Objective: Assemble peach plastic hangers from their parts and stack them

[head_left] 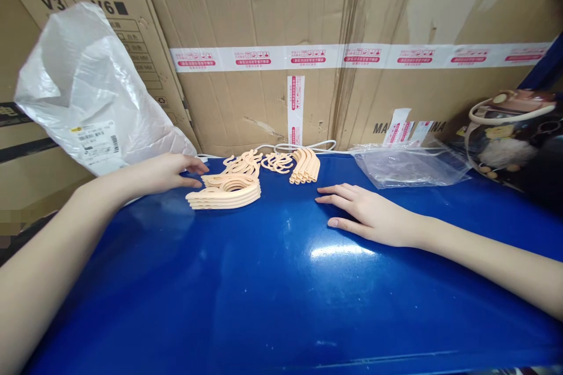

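Observation:
My left hand (173,171) is at the left end of a neat stack of peach plastic curved pieces (226,196), which look like parts of clothes hangers. Its fingers are apart, holding nothing; whether a fingertip touches the stack I cannot tell. Behind lie more curved peach pieces (244,164) and a small heap of peach hooks (277,162). To their right sits a bundle of bent peach tubes (305,165). My right hand (369,214) lies palm down on the blue tabletop (264,281), fingers spread and empty, just right of the tubes.
Taped cardboard boxes (264,6) stand along the back edge. A white plastic mailer bag (88,88) leans at left. On the right lie a clear plastic bag (409,167) and a dark transparent bag (505,140) with mixed things in it. A white cord (308,145) runs along the back.

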Tool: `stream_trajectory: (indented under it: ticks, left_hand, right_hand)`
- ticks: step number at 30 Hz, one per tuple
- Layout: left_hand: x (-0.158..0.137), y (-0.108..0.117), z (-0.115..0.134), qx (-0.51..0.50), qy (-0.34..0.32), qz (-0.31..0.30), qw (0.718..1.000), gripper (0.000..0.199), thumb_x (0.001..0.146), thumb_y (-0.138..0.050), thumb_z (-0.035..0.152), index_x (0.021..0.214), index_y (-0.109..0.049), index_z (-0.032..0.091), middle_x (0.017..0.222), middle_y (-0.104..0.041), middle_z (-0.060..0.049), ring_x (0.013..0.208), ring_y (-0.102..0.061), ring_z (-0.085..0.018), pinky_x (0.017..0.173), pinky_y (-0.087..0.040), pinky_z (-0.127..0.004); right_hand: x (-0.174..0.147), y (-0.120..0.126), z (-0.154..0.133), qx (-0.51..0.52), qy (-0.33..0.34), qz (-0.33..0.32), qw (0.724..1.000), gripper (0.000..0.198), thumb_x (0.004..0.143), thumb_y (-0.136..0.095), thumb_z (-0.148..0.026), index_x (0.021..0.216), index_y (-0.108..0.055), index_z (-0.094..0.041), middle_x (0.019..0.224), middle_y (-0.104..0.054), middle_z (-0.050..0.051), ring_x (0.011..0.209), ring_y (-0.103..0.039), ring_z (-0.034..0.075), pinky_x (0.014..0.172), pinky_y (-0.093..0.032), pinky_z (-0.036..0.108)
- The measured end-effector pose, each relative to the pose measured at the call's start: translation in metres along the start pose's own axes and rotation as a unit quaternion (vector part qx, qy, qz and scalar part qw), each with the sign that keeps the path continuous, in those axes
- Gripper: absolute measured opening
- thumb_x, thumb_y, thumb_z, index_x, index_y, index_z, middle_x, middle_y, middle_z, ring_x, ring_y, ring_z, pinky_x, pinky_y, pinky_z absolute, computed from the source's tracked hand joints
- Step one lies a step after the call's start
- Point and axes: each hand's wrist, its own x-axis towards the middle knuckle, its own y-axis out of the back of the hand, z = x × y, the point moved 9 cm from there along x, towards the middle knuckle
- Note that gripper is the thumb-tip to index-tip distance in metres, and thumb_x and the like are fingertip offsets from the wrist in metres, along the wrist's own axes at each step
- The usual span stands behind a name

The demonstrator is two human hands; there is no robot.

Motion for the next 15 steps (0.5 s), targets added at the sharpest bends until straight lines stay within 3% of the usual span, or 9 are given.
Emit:
stream_trajectory:
  ticks: [15]
  left_hand:
    - [-0.001, 0.0, 0.012, 0.001, -0.003, -0.01, 1.0, 0.032, 0.079, -0.05, 0.043, 0.094, -0.063, 0.018, 0.101, -0.071, -0.005, 0.093, -0.063, -0.024, 0.082, -0.044, -0.029]
  right_hand:
    - [0.0, 0.0, 0.0, -0.001, -0.001, -0.002, 1.0, 0.049, 0.096, -0.039, -0.049, 0.133, -0.053, -0.019, 0.138, -0.051, 0.013, 0.124, -0.049, 0.028, 0.104, -0.04, 0.048]
